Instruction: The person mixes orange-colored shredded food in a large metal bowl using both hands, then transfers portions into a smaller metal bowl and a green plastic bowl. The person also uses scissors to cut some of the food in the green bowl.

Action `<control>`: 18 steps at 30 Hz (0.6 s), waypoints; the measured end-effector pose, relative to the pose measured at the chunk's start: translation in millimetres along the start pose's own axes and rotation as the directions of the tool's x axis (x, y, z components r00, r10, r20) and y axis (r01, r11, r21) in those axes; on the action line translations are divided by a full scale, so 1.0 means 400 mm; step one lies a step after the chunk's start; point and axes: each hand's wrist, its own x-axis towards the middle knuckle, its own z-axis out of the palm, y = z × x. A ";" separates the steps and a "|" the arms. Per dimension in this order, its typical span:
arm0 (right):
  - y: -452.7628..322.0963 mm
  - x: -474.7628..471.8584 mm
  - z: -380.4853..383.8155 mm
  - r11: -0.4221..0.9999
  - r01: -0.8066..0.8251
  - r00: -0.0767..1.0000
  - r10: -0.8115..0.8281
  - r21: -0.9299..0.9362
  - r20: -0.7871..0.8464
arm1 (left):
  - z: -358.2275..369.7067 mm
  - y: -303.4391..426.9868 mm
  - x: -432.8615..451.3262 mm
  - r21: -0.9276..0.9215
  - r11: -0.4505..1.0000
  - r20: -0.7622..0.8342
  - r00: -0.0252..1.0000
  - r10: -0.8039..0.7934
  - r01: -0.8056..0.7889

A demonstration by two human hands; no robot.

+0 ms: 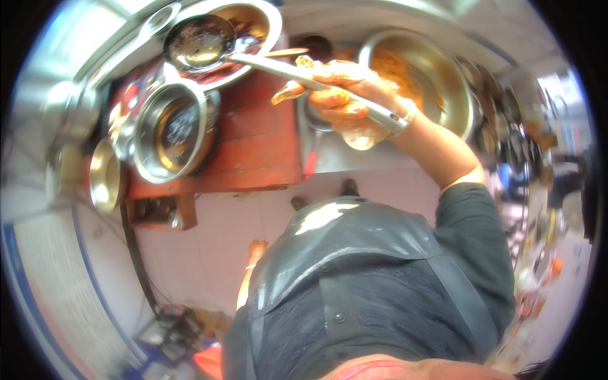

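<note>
My right hand (351, 97), in a clear plastic glove smeared with orange-brown sauce, grips the handle of a long metal ladle (199, 45). The ladle's dark, oily bowl is held over a white-rimmed basin (276, 23) with reddish-brown contents. A wooden stick or handle (289, 52) juts from the basin's right side. Behind my right hand stands a large metal basin (441, 71) with orange food (389, 66) inside. My left hand (258, 248) hangs low beside my apron, away from the table; its fingers are not clearly seen.
A steel pot (171, 130) holding some liquid stands on the red table (251, 137), near its left end. Left of it is a metal bowl (104, 175). Under the tabletop sits a small wooden drawer (164, 211). A red-handled utensil (311, 164) lies on the adjoining metal surface (342, 156).
</note>
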 end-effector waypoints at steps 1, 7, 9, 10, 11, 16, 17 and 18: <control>-0.018 -0.071 -0.008 0.996 0.057 0.998 -0.057 -0.061 0.007 | 0.014 -0.032 0.013 0.072 0.992 -0.017 0.995 0.101 -0.100; -0.043 -0.493 -0.122 0.921 0.151 0.812 -0.322 -0.359 -0.487 | -0.044 0.040 0.158 -0.121 0.979 0.116 0.977 0.180 -0.166; -0.030 -0.609 -0.188 0.944 0.089 0.740 -0.277 -0.319 -0.613 | -0.059 0.061 0.213 -0.160 0.959 0.064 0.967 0.246 -0.233; -0.019 -0.661 -0.245 0.956 0.073 0.729 -0.245 -0.283 -0.639 | -0.054 0.084 0.243 0.046 0.994 0.093 0.991 0.098 -0.103; -0.002 -0.702 -0.297 0.967 0.058 0.719 -0.212 -0.248 -0.662 | -0.057 0.110 0.287 -0.120 0.980 0.205 0.970 -0.130 0.156; 0.079 -0.782 -0.562 0.970 -0.133 0.436 -0.128 -0.204 -0.891 | -0.175 0.252 0.381 -0.220 0.935 0.251 0.943 -0.220 0.277; 0.086 -0.786 -0.592 0.957 -0.191 0.366 -0.136 -0.217 -0.920 | -0.210 0.289 0.380 -0.230 0.948 0.222 0.960 -0.168 0.219; 0.083 -0.762 -0.594 0.936 -0.232 0.303 -0.190 -0.266 -0.934 | -0.234 0.332 0.371 -0.338 0.897 0.257 0.945 -0.204 0.286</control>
